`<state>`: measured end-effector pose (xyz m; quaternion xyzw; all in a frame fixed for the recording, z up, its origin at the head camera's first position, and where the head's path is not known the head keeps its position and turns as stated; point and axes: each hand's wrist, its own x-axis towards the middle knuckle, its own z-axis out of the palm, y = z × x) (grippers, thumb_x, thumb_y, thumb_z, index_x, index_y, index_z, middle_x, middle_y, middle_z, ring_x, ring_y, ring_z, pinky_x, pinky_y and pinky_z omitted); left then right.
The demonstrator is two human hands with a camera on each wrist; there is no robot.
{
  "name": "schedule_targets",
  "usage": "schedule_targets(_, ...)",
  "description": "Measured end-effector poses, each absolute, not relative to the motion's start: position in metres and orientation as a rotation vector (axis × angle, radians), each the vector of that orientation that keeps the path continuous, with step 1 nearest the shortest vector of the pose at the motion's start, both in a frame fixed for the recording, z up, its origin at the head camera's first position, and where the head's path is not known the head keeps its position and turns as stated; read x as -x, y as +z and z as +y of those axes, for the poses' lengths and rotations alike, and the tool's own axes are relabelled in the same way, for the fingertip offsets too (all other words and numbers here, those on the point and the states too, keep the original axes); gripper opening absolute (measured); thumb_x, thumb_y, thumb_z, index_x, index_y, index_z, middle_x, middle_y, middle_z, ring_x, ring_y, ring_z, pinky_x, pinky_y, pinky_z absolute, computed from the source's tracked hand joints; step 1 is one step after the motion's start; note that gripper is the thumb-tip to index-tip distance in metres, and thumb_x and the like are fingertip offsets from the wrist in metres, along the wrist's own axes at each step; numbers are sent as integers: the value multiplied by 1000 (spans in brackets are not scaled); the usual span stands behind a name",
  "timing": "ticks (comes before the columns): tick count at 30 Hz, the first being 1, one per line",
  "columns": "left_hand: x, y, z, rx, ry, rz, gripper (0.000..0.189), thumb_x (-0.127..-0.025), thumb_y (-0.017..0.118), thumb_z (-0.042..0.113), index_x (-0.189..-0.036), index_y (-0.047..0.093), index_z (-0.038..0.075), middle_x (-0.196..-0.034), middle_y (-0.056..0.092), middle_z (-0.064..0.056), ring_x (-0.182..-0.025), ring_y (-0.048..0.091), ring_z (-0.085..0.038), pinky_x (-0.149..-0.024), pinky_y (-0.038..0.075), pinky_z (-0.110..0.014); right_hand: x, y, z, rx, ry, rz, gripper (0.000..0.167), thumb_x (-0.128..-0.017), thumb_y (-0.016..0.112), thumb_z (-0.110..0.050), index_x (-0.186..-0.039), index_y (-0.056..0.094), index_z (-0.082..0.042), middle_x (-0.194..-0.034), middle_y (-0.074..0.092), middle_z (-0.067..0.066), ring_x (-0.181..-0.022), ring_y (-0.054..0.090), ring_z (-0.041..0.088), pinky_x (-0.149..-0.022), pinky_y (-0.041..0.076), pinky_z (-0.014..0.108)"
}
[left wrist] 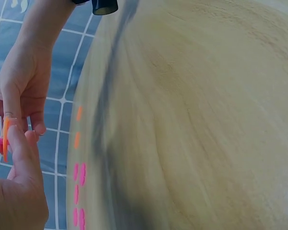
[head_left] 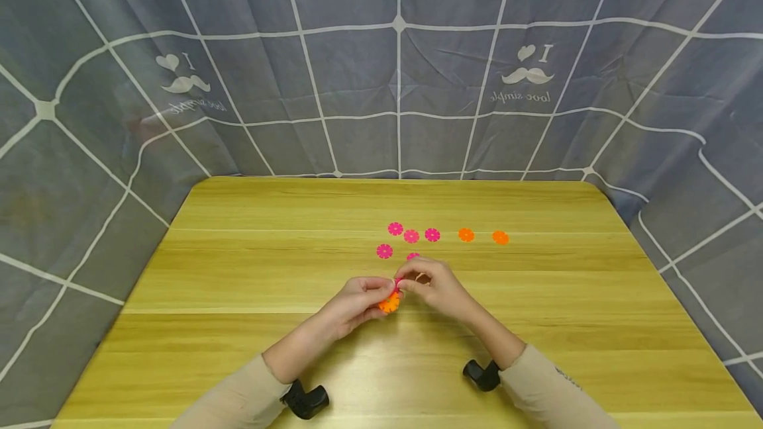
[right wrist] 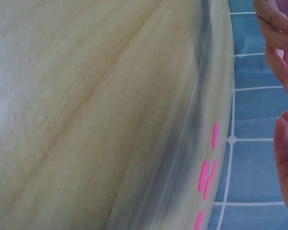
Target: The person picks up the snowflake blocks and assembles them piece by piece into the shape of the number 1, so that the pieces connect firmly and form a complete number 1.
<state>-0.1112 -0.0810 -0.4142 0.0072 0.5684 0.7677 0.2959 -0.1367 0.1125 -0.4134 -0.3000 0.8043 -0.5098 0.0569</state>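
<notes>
Both hands meet above the near middle of the table. My left hand pinches a notched orange flower disc between thumb and fingers. Right at its upper edge is a pink notched disc, pinched by the thumb and index finger of my right hand. In the left wrist view the orange disc appears edge-on, with pink against its side. Fingers cover much of both pieces. Beyond the hands lie several loose pink discs, one partly hidden behind the right hand.
Two loose orange discs lie to the right of the pink ones on the wooden table. A grey curtain with white lines hangs around the back and sides. Black wrist-worn devices jut out beneath both sleeves.
</notes>
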Motion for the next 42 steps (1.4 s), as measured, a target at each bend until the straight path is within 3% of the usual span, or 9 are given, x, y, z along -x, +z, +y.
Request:
schedule_targets(8, 111, -420, -80, -12, 2006, 1518, 41, -97, 52, 15, -125, 46, -14, -99, 64, -6, -88, 61, -12, -75, 53, -22, 141, -422, 120, 824, -1523, 2397, 16, -88, 64, -11, -102, 67, -5, -95, 64, 3, -83, 57, 18, -71, 52, 28)
schedule_targets(16, 112, -424, -81, -34, 2023, 1533, 48, -96, 52, 14, -133, 39, -13, -103, 62, -7, -85, 59, -10, -76, 53, -24, 152, -427, 128, 681, -1531, 2434, 23, -87, 66, -11, -106, 65, 1, -101, 65, 12, -81, 56, 19, -72, 50, 29)
schedule_targets(21, 111, -427, -80, -17, 2024, 1523, 45, -96, 51, 12, -132, 40, -13, -105, 62, -7, -85, 59, -9, -75, 53, -23, 164, -433, 134, 601, -1537, 2454, 23, -86, 67, -8, -106, 65, 2, -101, 64, 16, -77, 58, 21, -65, 51, 29)
schedule_targets(28, 109, -428, -79, -26, 2031, 1519, 44, -97, 50, 9, -132, 38, -14, -117, 57, -18, -97, 59, -14, -85, 51, -29, 179, -439, 134, 488, -1466, 2510, 26, -83, 69, -3, -108, 63, 4, -90, 61, 12, -69, 57, 22, -52, 51, 29)
schedule_targets(34, 110, -427, -78, -34, 2043, 1538, 42, -96, 49, 6, -130, 38, -17, -121, 54, -23, -103, 58, -18, -86, 50, -28, 189, -449, 128, 418, -1385, 2598, 31, -78, 73, -2, -107, 64, 4, -83, 59, 8, -70, 51, 17, -58, 46, 23)
schedule_targets(42, 111, -429, -77, -19, 2062, 1558, 43, -95, 51, 3, -130, 38, -17, -126, 50, -27, -97, 58, -13, -84, 51, -24, 201, -458, 121, 319, -1197, 2735, 34, -75, 79, -11, -104, 65, 0, -71, 50, 4, -66, 44, 16, -59, 38, 26)
